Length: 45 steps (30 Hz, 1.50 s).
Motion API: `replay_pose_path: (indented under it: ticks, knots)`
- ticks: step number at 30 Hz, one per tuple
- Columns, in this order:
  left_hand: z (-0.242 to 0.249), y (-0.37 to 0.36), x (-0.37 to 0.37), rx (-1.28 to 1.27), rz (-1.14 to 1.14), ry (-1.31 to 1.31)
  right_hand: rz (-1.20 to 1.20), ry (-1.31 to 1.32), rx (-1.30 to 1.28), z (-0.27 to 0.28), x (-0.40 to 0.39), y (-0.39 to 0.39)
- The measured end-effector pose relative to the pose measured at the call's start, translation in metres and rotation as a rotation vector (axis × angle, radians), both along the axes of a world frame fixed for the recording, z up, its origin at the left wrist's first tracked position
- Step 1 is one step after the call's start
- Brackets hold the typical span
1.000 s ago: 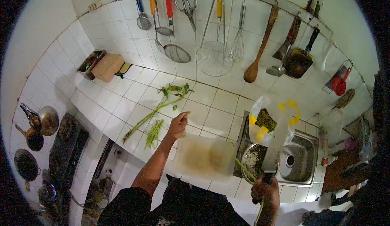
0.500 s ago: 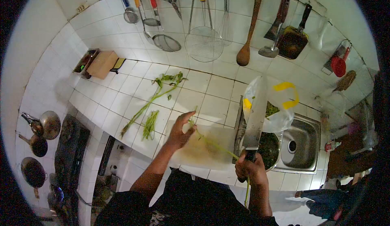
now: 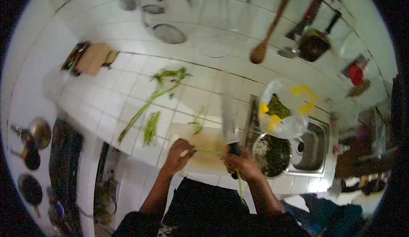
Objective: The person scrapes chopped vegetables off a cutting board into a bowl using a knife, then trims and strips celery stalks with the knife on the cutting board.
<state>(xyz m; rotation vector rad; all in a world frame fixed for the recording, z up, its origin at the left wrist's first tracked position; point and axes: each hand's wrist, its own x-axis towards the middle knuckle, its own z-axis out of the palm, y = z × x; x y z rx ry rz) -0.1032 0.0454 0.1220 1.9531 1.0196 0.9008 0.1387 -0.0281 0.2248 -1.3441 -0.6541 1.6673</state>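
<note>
My right hand [image 3: 243, 163] grips a large knife [image 3: 230, 122] by its black handle, blade pointing up and away from me. A thin green stem [image 3: 208, 151] stretches across above the pale cutting board [image 3: 181, 132]. Its left end is pinched in my left hand [image 3: 179, 155], and it also passes by my right hand, with a length hanging below. A leafy sprig [image 3: 197, 125] lies at the board's far edge. On the tiles to the left are a long leafy stalk [image 3: 145, 109] and a small bunch of green stems [image 3: 151, 129].
Right of the board stands a metal pot [image 3: 291, 152] with chopped greens, beside a steel sink [image 3: 319, 162]. A plastic bag [image 3: 294, 126] with greens sits behind the pot. Utensils, including a wooden spoon [image 3: 258, 54], hang on the wall. A cardboard box [image 3: 93, 59] stands back left.
My left hand has come down and closed on the stem. My right hand and the knife have moved left, over the board's right side. A leafy sprig now lies on the board; the view has shifted.
</note>
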Motion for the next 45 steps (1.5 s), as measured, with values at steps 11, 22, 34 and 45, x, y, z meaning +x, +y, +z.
replay_pose_path:
  ticks: [11,22,34,45]
  knots:
    - [-0.023,0.051,-0.057,-0.521,-0.169,-0.135,0.195,-0.341,-0.210,0.026,-0.012,0.037]
    - [-0.030,0.102,-0.037,-0.701,-0.453,-0.146,-0.155,-0.269,-0.227,0.036,-0.014,0.005]
    - [-0.045,0.095,-0.022,-0.714,0.325,-0.328,-0.159,-0.361,-0.149,0.037,-0.008,0.009]
    - [-0.017,0.045,0.050,-0.756,-0.117,-0.357,-0.198,-0.448,0.077,0.013,-0.015,0.000]
